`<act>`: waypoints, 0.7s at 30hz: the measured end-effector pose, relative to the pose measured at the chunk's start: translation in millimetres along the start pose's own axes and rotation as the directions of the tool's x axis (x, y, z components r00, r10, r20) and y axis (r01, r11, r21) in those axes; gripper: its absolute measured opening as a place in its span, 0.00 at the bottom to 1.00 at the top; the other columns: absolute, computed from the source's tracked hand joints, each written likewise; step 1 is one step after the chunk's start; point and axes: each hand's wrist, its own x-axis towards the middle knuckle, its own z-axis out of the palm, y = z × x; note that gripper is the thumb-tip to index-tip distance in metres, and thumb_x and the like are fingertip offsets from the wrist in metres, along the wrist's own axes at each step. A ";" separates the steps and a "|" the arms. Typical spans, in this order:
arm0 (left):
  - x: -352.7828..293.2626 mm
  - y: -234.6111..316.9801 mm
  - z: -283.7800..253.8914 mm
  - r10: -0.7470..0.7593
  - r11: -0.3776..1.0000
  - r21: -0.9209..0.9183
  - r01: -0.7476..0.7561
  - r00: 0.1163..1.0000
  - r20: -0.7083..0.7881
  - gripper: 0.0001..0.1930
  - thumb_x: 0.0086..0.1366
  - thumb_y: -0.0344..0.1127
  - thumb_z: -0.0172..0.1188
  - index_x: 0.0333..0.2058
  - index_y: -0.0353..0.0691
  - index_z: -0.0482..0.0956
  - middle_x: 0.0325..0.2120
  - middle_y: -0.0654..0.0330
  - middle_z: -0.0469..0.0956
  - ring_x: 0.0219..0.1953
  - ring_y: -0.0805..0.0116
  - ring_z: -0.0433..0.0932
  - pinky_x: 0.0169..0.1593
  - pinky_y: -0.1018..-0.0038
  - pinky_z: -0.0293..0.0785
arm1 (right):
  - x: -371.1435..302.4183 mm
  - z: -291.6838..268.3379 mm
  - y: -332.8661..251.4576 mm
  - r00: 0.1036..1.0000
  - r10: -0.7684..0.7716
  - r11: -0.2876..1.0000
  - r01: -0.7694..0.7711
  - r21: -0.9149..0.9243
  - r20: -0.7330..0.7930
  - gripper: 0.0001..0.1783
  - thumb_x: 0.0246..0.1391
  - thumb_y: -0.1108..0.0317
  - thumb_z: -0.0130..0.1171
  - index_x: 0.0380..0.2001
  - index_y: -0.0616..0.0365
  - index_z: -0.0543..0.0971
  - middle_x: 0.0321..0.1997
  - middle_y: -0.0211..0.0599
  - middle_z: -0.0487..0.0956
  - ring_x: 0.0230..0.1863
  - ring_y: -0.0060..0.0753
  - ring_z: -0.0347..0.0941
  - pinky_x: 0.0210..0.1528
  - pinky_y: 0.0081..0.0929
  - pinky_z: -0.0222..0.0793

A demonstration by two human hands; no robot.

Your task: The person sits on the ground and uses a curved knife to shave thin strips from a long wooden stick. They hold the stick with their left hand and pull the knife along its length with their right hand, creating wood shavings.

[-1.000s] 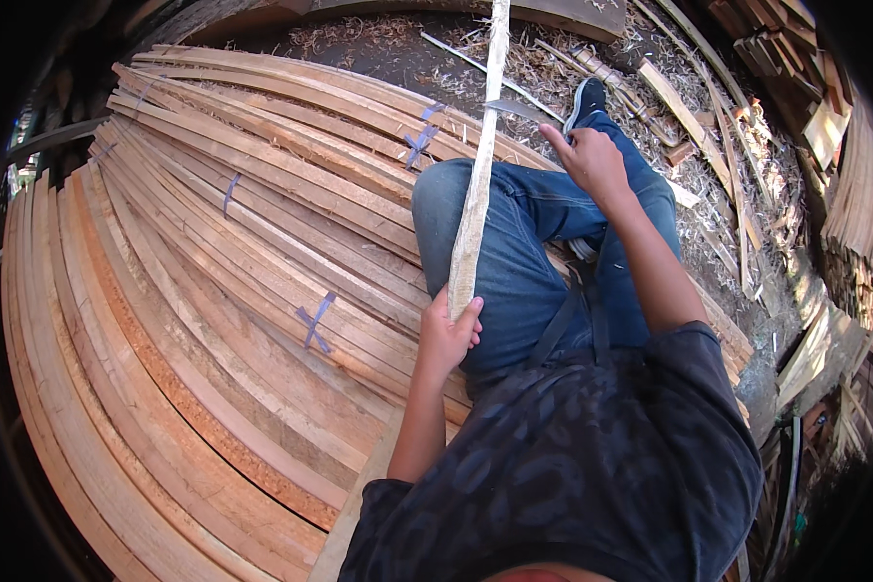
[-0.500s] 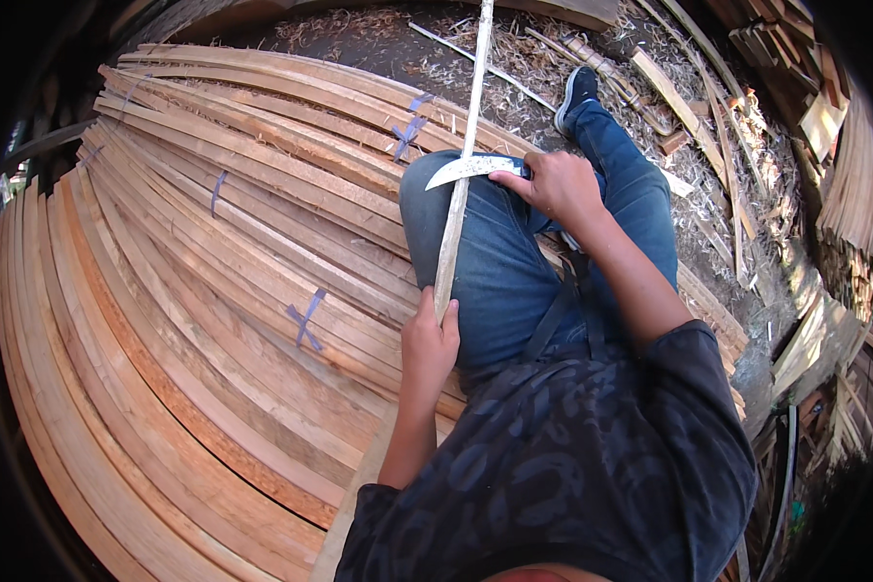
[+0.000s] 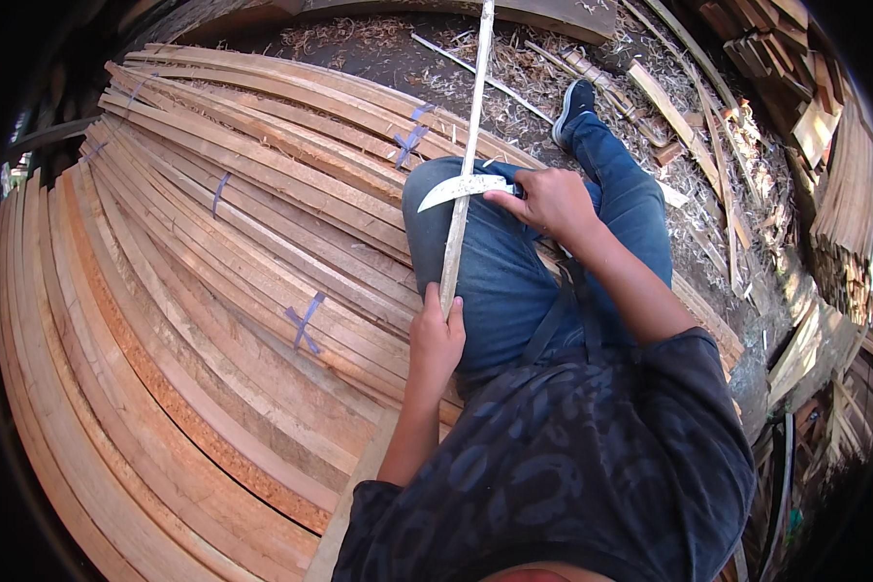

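Note:
A long, thin wooden strip [image 3: 472, 131] runs from near my lap up past the top edge of the view, lying across my left thigh. Its near end is gripped in my left hand [image 3: 436, 335], fingers wrapped round it. My right hand [image 3: 557, 206] is closed on the handle of a curved knife [image 3: 466, 189]. The pale, speckled blade crosses over the strip above my knee, its tip pointing left. Most of the knife's handle is hidden by my fingers.
Stacked wooden planks [image 3: 184, 320] fan out on the left, some bundles tied with purple strips [image 3: 307, 323]. Shavings [image 3: 359, 39] litter the ground ahead. Offcuts [image 3: 684, 126] lie at the right, beside piled wood [image 3: 844, 209]. A heavy beam [image 3: 553, 15] lies at the far edge.
My right hand has drawn the knife a little way down the strip, nearer to my body and slightly left. My left hand keeps its grip on the strip's near end.

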 end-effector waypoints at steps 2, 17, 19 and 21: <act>2.0 -6.5 0.5 0.002 1.000 -0.020 -0.002 1.000 0.016 0.16 0.68 0.39 0.52 0.46 0.31 0.68 0.27 0.33 0.77 0.33 0.31 0.76 0.36 0.48 0.71 | -2.4 4.5 3.0 0.994 -0.110 0.993 0.110 -0.042 0.000 0.39 0.53 0.29 0.50 0.17 0.58 0.79 0.14 0.47 0.75 0.20 0.51 0.76 0.24 0.42 0.72; 10.1 -2.9 -3.5 -0.030 0.996 -0.079 0.038 0.994 0.101 0.23 0.67 0.37 0.54 0.53 0.25 0.66 0.36 0.31 0.77 0.42 0.34 0.77 0.45 0.55 0.73 | 47.2 8.6 52.8 0.970 0.212 0.976 -0.217 -0.028 -0.120 0.42 0.54 0.27 0.46 0.18 0.60 0.81 0.18 0.49 0.78 0.24 0.51 0.79 0.26 0.43 0.74; 16.6 0.2 -4.3 0.011 0.997 -0.079 -0.003 0.996 0.092 0.24 0.67 0.38 0.53 0.55 0.25 0.66 0.35 0.30 0.77 0.42 0.33 0.76 0.45 0.53 0.73 | 44.2 20.3 53.9 0.966 0.214 0.977 -0.210 0.041 -0.143 0.42 0.55 0.28 0.46 0.18 0.61 0.81 0.18 0.50 0.78 0.24 0.52 0.79 0.26 0.42 0.75; 11.6 6.4 -4.3 0.025 0.998 -0.066 -0.021 0.998 0.063 0.24 0.67 0.38 0.53 0.54 0.25 0.66 0.35 0.30 0.77 0.42 0.33 0.77 0.44 0.53 0.73 | 29.0 27.3 38.1 0.991 0.052 0.999 -0.050 0.020 -0.120 0.39 0.55 0.30 0.48 0.18 0.59 0.81 0.16 0.48 0.78 0.21 0.51 0.78 0.24 0.41 0.74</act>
